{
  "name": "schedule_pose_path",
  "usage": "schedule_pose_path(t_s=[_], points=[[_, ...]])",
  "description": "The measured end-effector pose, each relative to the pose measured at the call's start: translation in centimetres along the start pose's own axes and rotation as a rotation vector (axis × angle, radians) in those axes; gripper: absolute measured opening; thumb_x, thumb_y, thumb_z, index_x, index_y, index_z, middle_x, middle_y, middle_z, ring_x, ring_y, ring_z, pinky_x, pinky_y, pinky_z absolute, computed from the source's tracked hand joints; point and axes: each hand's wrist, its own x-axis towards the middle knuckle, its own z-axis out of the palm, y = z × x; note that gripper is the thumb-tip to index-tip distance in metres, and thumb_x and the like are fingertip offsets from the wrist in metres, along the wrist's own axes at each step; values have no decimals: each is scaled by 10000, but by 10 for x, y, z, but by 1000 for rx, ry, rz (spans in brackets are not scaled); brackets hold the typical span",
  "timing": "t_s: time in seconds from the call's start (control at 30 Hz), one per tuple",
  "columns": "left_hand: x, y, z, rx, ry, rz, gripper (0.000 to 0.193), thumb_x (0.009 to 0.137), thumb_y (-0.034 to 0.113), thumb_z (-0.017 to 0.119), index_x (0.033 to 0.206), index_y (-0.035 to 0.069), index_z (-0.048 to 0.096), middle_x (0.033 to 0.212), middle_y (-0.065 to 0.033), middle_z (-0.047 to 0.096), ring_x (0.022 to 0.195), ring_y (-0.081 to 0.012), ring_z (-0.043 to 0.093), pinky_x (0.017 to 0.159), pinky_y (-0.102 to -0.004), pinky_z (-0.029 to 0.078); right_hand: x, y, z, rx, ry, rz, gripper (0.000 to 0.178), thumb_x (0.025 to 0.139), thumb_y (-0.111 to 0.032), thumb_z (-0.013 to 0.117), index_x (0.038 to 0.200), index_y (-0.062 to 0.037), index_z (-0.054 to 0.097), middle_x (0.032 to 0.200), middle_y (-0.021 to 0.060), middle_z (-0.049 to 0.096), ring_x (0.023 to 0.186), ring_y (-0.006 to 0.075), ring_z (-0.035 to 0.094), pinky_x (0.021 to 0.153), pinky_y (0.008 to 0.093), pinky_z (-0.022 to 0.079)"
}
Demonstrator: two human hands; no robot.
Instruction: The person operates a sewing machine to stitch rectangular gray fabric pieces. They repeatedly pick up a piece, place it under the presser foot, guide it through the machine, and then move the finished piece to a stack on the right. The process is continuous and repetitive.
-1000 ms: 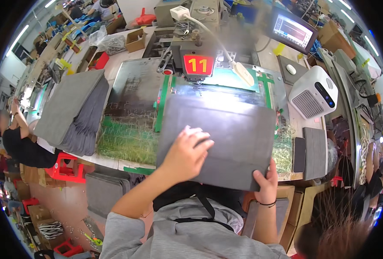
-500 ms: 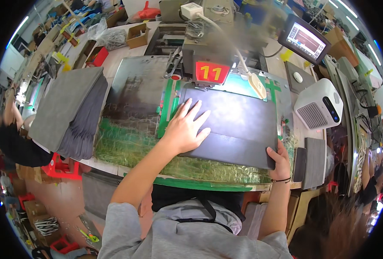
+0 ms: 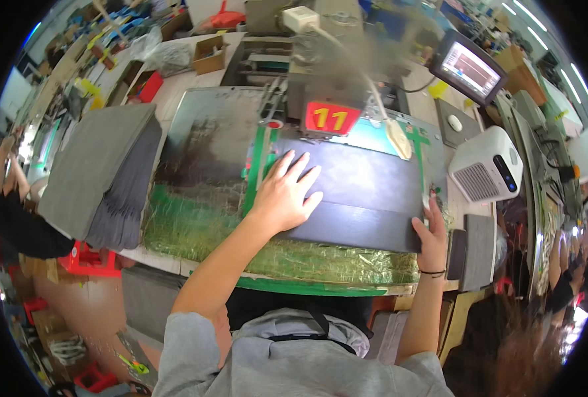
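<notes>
A dark grey flat panel (image 3: 367,221) with a crosswise fold or seam lies on the worktable under a bright lamp. My left hand (image 3: 282,198) rests palm down on its left part, fingers spread. At the panel's right edge is my right hand (image 3: 432,231), fingers stretched forward and thumb apart, the thumb beside the edge. Whether the fingertips touch the panel I cannot make out. Just beyond the panel stands a machine head with a red plate (image 3: 334,119). Green tape strips (image 3: 259,165) run along the panel's left side.
A thick stack of grey sheets (image 3: 95,172) stands at the left. To the right are a white fan-like box (image 3: 486,165), a mouse (image 3: 455,122), a screen (image 3: 471,68) and grey pieces (image 3: 477,251). A white cable with a plug-like end (image 3: 398,139) hangs over the panel.
My right hand has shifted forward along the panel's right edge, its thumb coming off the near corner. My left hand stays pressed flat in the same place.
</notes>
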Motion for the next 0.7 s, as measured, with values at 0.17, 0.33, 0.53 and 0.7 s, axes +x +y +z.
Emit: schedule_pose_path(t_s=[0.17, 0.33, 0.53, 0.7], points=[[2, 0, -5, 5, -29, -9, 563, 982, 379, 703, 1487, 133, 658, 1612, -182, 542, 1517, -438, 436, 1252, -507, 375, 14, 12, -7, -599, 26, -313, 538, 933, -141, 785, 1456, -75, 679, 1371, 177, 734, 1151, 218, 703, 970, 324, 539], [4, 5, -10, 2, -75, -21, 575, 984, 372, 706, 1502, 131, 647, 1636, -183, 516, 1524, -442, 430, 1248, -508, 381, 23, 13, -9, -545, -2, -203, 503, 952, -73, 757, 1444, -16, 669, 1398, 124, 721, 1234, 167, 666, 931, 309, 575], [5, 7, -11, 24, -90, -43, 573, 996, 383, 693, 1506, 127, 642, 1640, -184, 511, 1533, -437, 418, 1262, -511, 360, 27, 13, -4, -572, 18, -230, 497, 920, -143, 781, 1404, -58, 702, 1354, 168, 743, 1258, 284, 694, 1024, 374, 549], [4, 1, -4, 31, -75, -19, 575, 1003, 391, 681, 1513, 132, 633, 1643, -184, 507, 1532, -434, 419, 1265, -515, 356, 29, 17, -3, -563, 25, -293, 465, 914, -183, 784, 1359, -63, 721, 1320, 187, 753, 1231, 348, 714, 1032, 407, 550]])
